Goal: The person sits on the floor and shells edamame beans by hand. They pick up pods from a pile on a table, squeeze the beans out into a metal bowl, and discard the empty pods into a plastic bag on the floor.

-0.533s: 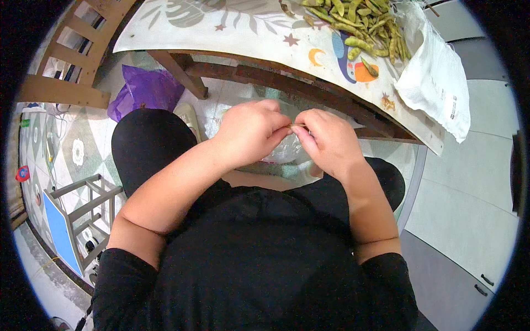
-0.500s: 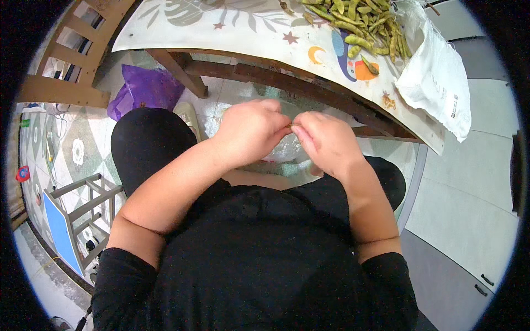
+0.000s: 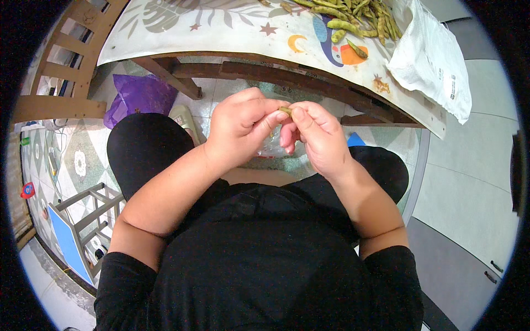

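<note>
Between my two hands, above my lap, is a small yellow-green bean pod [image 3: 285,110]. My left hand [image 3: 240,124] pinches one end of it between thumb and forefinger. At the other end, the thumb and forefinger of my right hand [image 3: 320,135] grip the pod, with the other fingers curled beneath. Below the hands, a clear plastic bag [image 3: 279,148] shows in part, mostly covered by them. On the table ahead lies a pile of bean pods [image 3: 359,16], and one loose pod [image 3: 357,49] rests apart from it, nearer the edge.
The table [image 3: 221,38] has a patterned white cover. A white plastic bag [image 3: 433,60] droops over its right side. On the floor, a purple bag [image 3: 141,99] sits by the table leg. A blue-topped stool [image 3: 72,243] lies tipped at the left; grey cabinets [image 3: 464,182] stand right.
The pod now shows more between my fingertips. My right hand has turned, its lower fingers coming into sight. The view has shifted slightly, with the table sitting higher and further left.
</note>
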